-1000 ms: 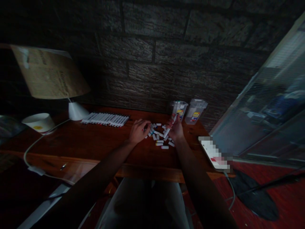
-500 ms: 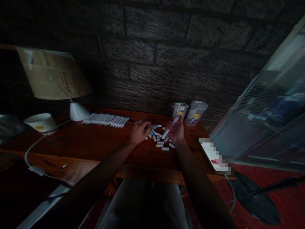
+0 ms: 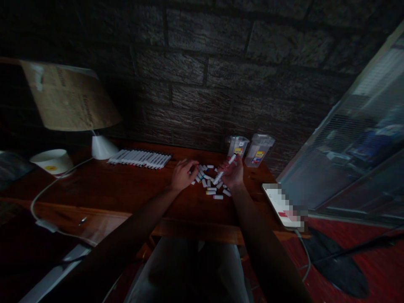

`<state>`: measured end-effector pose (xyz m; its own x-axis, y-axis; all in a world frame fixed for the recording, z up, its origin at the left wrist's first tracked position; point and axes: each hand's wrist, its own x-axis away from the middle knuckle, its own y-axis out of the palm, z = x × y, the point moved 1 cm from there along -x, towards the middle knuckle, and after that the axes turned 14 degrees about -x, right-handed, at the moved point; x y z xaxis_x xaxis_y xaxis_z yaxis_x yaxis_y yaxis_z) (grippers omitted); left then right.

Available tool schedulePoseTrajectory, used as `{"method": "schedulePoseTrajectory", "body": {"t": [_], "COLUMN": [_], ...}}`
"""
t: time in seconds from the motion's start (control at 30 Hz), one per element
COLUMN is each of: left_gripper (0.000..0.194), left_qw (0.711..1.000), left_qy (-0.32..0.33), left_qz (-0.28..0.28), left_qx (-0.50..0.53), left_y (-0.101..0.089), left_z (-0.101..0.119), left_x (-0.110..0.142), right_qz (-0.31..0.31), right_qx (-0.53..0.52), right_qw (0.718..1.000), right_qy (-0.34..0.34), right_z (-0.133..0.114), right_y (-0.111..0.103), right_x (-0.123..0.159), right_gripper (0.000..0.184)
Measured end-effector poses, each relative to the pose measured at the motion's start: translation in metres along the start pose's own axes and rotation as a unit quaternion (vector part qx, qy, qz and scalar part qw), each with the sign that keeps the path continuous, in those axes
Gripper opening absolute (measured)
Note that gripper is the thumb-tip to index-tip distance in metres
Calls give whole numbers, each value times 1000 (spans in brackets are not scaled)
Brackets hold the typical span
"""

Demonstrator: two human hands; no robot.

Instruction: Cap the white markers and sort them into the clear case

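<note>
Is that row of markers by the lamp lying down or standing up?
Lying down: the markers rest side by side on the table, their long sides showing.

A dark wall of rough stone blocks [image 3: 221, 63] fills the upper frame. At left, a brown printed paper-like lampshade [image 3: 67, 99] tops a white conical lamp base [image 3: 103, 148]; below sits a white flared cup with a yellow mark [image 3: 52, 161]. A slanting translucent panel [image 3: 344, 143] occupies the right; at lower right, a black disc [image 3: 341, 267] lies on red flooring [image 3: 383, 269].

Ten-plus markers [image 3: 140, 158], ten-plus cylinders [image 3: 217, 197], two containers [image 3: 259, 148], one lamp [image 3: 71, 103], one cup [image 3: 52, 161]
</note>
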<state>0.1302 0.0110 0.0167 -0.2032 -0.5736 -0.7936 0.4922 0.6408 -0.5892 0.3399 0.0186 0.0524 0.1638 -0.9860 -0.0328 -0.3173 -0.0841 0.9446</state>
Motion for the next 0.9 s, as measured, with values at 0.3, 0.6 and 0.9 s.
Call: {"method": "schedulePoseTrajectory", "body": {"t": [0.3,0.6,0.9], "left_gripper": [16,15,22], "left_qw": [1000,1000,995], "left_qy": [-1,-9,-4], "left_qz": [4,5,-24], "left_qx": [7,12,99], "left_y": [4,2,-4], "left_z": [-4,-4,9], "left_x": [2,1,-1], "right_qz": [-18,-13,-18], "right_qx": [-29,29,40], "right_qw": [999,999,999], "right_qy": [14,14,-19], "right_z": [0,2,13], "right_y": [0,-1,14], "right_x": [3,-1,1], "right_gripper": [56,48,37]}}
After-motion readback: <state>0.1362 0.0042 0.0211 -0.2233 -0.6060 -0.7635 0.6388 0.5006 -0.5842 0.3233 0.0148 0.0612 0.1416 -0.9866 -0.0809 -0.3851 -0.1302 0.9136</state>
